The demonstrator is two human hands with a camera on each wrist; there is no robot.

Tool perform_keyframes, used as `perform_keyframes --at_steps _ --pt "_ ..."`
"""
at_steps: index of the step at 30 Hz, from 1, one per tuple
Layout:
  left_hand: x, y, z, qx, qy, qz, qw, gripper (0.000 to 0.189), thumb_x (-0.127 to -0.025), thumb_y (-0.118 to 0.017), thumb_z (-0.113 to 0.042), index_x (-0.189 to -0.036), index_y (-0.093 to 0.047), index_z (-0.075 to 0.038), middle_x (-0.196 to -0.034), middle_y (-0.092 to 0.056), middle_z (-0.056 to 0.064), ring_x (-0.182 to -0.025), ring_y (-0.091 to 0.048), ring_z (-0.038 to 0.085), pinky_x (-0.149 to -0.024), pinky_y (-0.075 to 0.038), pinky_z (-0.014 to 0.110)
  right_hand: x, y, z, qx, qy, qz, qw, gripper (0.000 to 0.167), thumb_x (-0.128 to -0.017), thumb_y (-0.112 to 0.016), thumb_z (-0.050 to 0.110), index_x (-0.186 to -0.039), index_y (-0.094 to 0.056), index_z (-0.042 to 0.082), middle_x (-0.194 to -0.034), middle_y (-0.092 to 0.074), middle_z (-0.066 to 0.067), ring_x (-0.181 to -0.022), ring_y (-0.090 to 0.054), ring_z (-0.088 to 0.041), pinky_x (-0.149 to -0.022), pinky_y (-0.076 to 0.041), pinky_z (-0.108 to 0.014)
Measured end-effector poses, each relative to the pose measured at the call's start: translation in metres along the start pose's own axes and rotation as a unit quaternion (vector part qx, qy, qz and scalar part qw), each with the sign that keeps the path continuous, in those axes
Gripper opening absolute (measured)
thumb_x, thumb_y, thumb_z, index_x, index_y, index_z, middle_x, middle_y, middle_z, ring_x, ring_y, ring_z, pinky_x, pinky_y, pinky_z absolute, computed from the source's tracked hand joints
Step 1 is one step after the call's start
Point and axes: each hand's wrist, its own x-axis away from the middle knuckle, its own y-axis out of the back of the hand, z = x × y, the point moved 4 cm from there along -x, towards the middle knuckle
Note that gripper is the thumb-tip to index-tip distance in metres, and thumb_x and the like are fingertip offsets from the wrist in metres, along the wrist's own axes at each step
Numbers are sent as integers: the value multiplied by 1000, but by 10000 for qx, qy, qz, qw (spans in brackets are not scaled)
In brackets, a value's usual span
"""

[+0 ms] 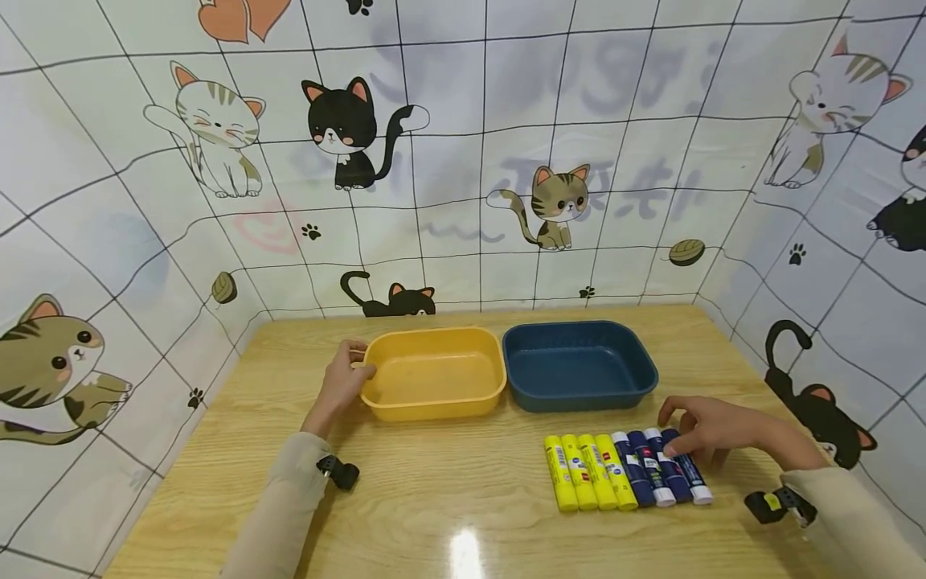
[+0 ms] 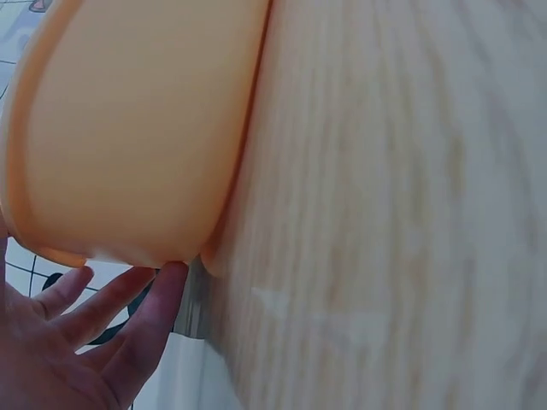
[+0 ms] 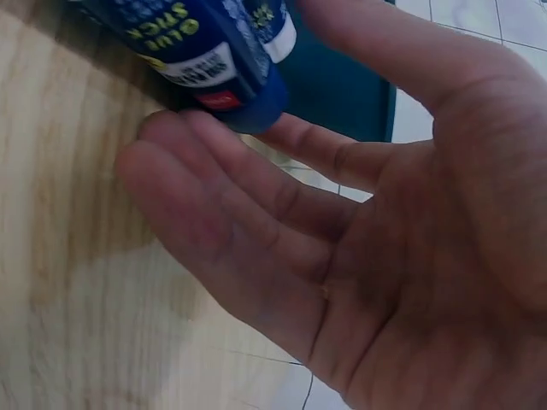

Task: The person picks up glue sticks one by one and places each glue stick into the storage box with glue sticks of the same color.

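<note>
We see white, black-gridded wall covering (image 1: 452,288) around the back and both sides of the wood-grain bench (image 1: 434,478). We find cartoon cats (image 1: 343,133) and paw prints (image 1: 311,232) across it, and a bright light reflection (image 1: 465,553) on the benchtop.

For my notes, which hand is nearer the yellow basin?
Left. The left hand grips the yellow basin at its left end; the right hand is farther right, at blue glue sticks.

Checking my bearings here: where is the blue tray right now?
In the head view, the blue tray sits right of centre towards the far edge of the table, immediately right of the yellow tray and beyond the glue sticks.
</note>
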Motion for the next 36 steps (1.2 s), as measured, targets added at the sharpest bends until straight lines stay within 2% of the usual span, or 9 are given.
perform_keyframes --at_steps 3,7,13,18,21,29,36 --pt "-1 0 2 49 -23 7 10000 49 -92 -57 -12 -138 -45 -2 -137 -59 27 -121 -63 40 -89 -57 36 -3 -2 -3 -116 12 77 9999 53 -91 -77 23 -131 -50 1 -89 -67 -10 -73 -66 -26 -60 -61 -45" --pt "-1 0 5 146 -29 41 9999 50 -92 -57 -12 -139 -45 -2 -137 -60 28 -122 -63 40 -86 -58 34 -3 -3 -4 -396 232 272 9986 55 -91 -77 20 -132 -48 -2 -90 -67 -11 -71 -68 -25 -59 -61 -44" --pt "2 1 9 192 17 116 9997 51 -92 -57 -11 -141 -46 -3 -138 -59 28 -123 -62 42 -86 -58 36 -1 -4 -5 -814 593 643 9928 53 -92 -75 14 -132 -46 -5 -86 -63 -11 -66 -64 -20 -56 -60 -38" --pt "2 2 9 254 -34 297 9992 63 -90 -59 -9 -151 -42 -9 -139 -58 28 -110 -67 38 -78 -58 32 -2 -3 -6 -917 668 740 9908 50 -93 -73 12 -131 -47 -6 -85 -62 -9 -65 -65 -19 -57 -60 -38" --pt "0 -1 7 227 -170 462 9985 72 -88 -59 -8 -157 -37 -13 -139 -57 28 -103 -69 37 -75 -58 33 1 -3 -7 -880 703 705 9911 49 -94 -72 12 -132 -47 -7 -87 -64 -10 -64 -66 -19 -58 -61 -39" --pt "3 -2 7 -33 -345 578 9977 79 -85 -60 -4 -159 -33 -12 -137 -55 29 -102 -70 40 -70 -59 34 4 -1 -7 -598 469 336 9965 54 -92 -73 11 -134 -47 -10 -96 -63 -15 -83 -66 -26 -64 -62 -41" --pt "1 -2 6 7 -401 568 9976 77 -86 -61 -5 -159 -34 -14 -138 -56 29 -103 -70 41 -71 -60 35 4 6 -9 -143 480 -111 9987 56 -91 -74 13 -132 -49 -15 -96 -63 -13 -78 -65 -22 -62 -61 -37"
